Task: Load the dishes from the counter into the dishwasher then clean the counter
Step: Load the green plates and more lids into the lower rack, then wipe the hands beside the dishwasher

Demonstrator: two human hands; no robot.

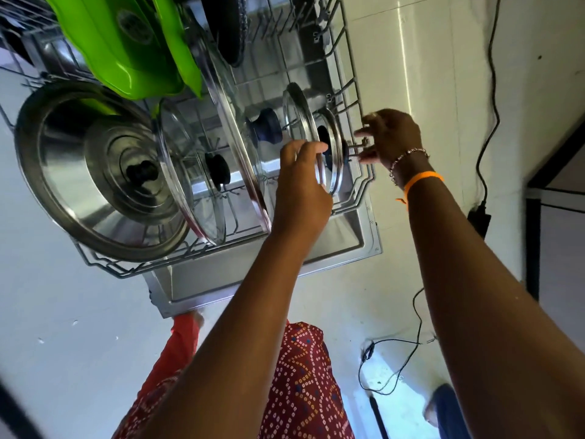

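I am still on the loading part of the job, and I am putting a small glass lid [329,156] into the dishwasher rack [357,99]. My left hand [300,188] is holding the lid by its shiny rim, and the lid stands on its edge near the right side of the rack. My right hand [391,139] is open with fingers spread, just past the lid, and holds nothing. To the left of the small lid stand a big glass lid [234,137], another glass lid [193,175] and a steel lid [98,175]. Next I think I must seat the lid between the wires so it will not tip, then let go.
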